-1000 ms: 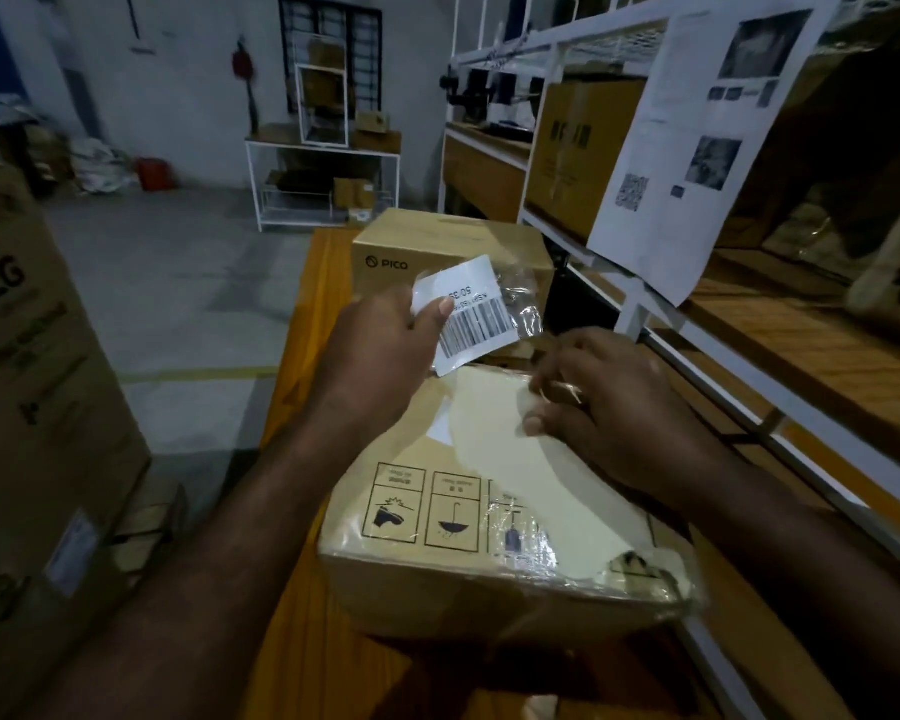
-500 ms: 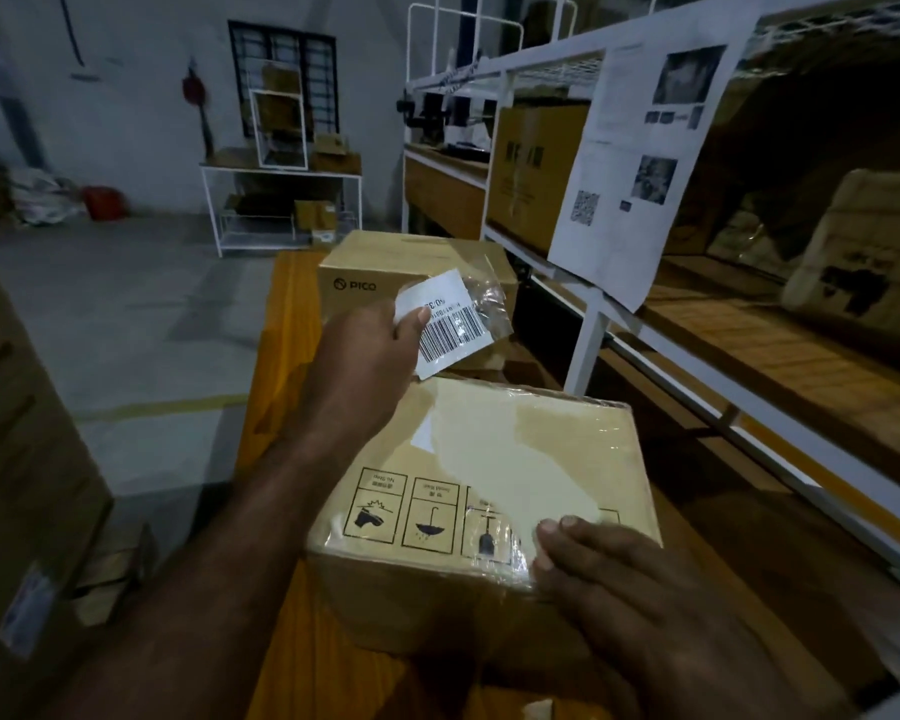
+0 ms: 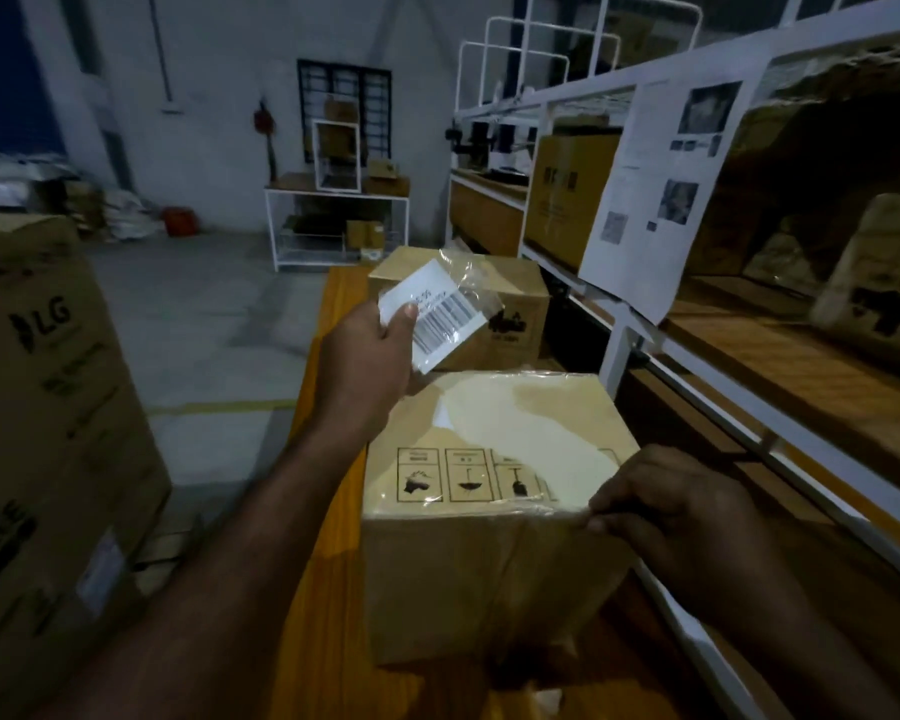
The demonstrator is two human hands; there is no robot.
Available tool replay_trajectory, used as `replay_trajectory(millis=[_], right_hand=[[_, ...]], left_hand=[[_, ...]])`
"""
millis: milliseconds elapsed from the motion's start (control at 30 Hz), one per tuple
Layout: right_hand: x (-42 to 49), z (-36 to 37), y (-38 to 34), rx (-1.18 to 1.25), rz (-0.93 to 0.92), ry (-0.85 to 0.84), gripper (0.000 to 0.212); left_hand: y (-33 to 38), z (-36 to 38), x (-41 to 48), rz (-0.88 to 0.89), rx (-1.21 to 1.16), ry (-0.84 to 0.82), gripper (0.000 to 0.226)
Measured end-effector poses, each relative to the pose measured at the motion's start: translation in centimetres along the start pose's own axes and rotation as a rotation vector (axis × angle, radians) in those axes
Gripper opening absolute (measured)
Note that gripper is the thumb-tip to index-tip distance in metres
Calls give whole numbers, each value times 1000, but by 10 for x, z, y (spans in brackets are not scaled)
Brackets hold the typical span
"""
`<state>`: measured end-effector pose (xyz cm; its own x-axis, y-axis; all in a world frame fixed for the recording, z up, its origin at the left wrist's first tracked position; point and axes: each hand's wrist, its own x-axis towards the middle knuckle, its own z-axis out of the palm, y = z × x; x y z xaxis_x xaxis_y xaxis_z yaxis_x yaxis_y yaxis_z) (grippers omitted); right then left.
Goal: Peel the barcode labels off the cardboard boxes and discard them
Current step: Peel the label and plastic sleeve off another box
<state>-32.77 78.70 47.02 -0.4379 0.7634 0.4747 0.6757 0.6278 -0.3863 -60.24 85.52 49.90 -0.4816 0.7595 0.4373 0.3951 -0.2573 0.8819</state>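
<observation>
Barcode label peeled, pinched in left hand at 12 o'clock above box; we note right hand shifted from far top to 5 o'clock edge, pinching clear film. Discard pending.

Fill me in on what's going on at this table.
A person is stripping labels from boxes on an orange wooden table. Their left hand holds up a peeled white barcode label with crinkled clear tape clinging to it. Their right hand pinches the clear plastic film at the near top edge of the nearer brown cardboard box, whose top shows a pale bare patch. A second brown cardboard box sits behind it. The label is not yet discarded.
</observation>
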Motion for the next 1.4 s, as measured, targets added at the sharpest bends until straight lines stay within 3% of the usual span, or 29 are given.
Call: replay_trajectory(millis=[167,233,300,367,400,500,567,700,833,967,1067,1167,1300,1400], right_hand=[[17,-7,11,345,84,-31,25],[24,-7,17,547,220,109,21],[33,-3,26,442,308,232,21],[43,5,36,256,392,121,50],[48,6,38,309,469,7,61],[60,8,52,640,664,-335,60],[60,9,56,685,711,-411,47],[67,1,56,476,569,-251,36],[90,-37,38,519,385,-28,31],[125,-64,22,505,189,295,49],[152,-74,15,502,74,426,22],[177,-74,15,558,9,467,11],[219,-48,49,450,60,492,27],[247,-17,78,303,230,463,30]], left_hand=[[-3,-7,-15,-92,-9,78,19],[2,-9,-22,-138,-2,109,18],[8,-10,-32,-161,19,135,19],[13,-14,-44,-210,27,137,22],[14,-17,-50,-268,1,120,23],[23,-29,-72,-434,-237,69,29],[31,-30,-86,-445,-300,95,32],[64,-8,-98,-272,-226,205,17],[89,-4,-72,-32,-45,242,12],[111,-6,-18,262,56,334,19],[121,-3,27,422,67,458,28],[123,5,61,532,-53,540,10],[94,19,108,494,-122,441,3],[61,40,135,225,-159,233,15]])
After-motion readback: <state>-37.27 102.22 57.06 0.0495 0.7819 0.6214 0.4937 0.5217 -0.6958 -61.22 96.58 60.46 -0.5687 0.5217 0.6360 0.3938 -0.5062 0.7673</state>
